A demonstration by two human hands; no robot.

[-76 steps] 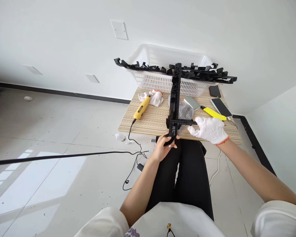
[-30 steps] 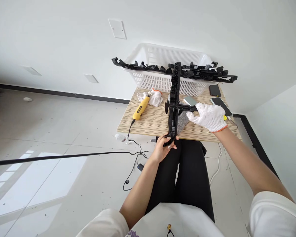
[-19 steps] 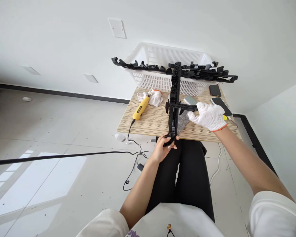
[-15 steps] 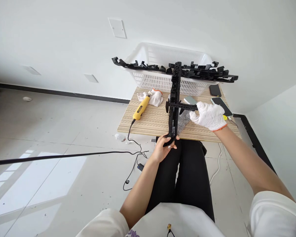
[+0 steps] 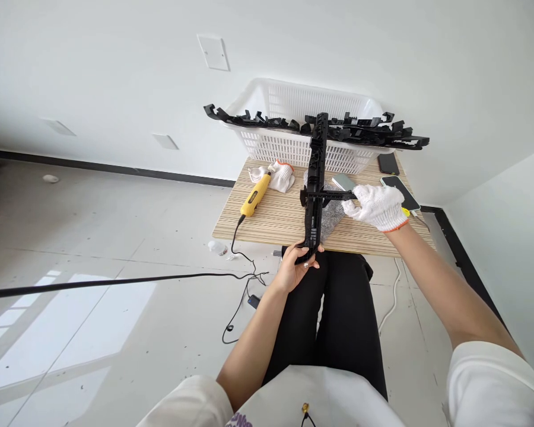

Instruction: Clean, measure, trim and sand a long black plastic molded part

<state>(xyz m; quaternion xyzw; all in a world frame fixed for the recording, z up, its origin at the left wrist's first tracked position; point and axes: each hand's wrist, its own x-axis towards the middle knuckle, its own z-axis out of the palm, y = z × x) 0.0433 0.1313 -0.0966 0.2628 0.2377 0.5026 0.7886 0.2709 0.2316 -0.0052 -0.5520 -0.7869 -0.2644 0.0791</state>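
I see the bare left hand (image 5: 299, 268) clasped around the near end of a long black plastic strip (image 5: 315, 190), which stands out over the front edge of the wooden table (image 5: 271, 216) and runs toward the white basket (image 5: 293, 127) at its far side. My gloved right hand (image 5: 376, 206) is closed on a thin black tool (image 5: 331, 195) laid across the strip, above a grey pad (image 5: 331, 214) on the table. Left of the strip lie a yellow rotary tool (image 5: 254, 195) and a spare glove (image 5: 281, 175); right of it, a phone (image 5: 400, 191).
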